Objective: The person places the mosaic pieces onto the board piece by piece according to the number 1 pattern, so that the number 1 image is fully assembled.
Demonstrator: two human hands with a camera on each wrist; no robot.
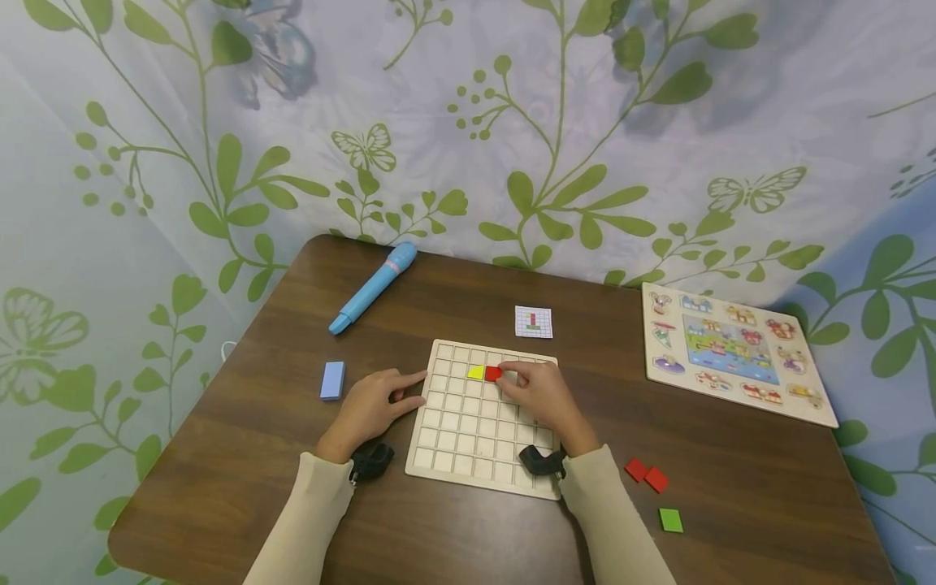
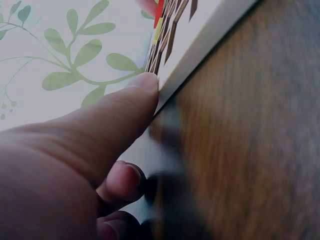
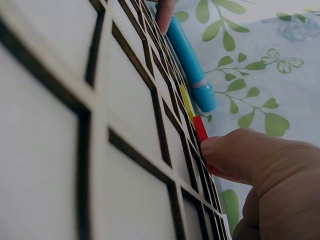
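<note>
A wooden grid board lies on the table between both hands. My right hand pinches a red square tile in the board's upper part; in the right wrist view the thumb lies against this tile's end. Just left of it, a yellow tile with one curved side sits in a grid cell. My left hand is at the board's left edge, index finger and thumb stretched out to touch it. The left wrist view shows one straight fingertip at the board's rim, the other fingers bent below.
Behind the board lies a small pattern card. A blue toy microphone and a blue block are to the left. On the right lie two red tiles, a green tile and a picture puzzle board. Patterned cloth hangs behind.
</note>
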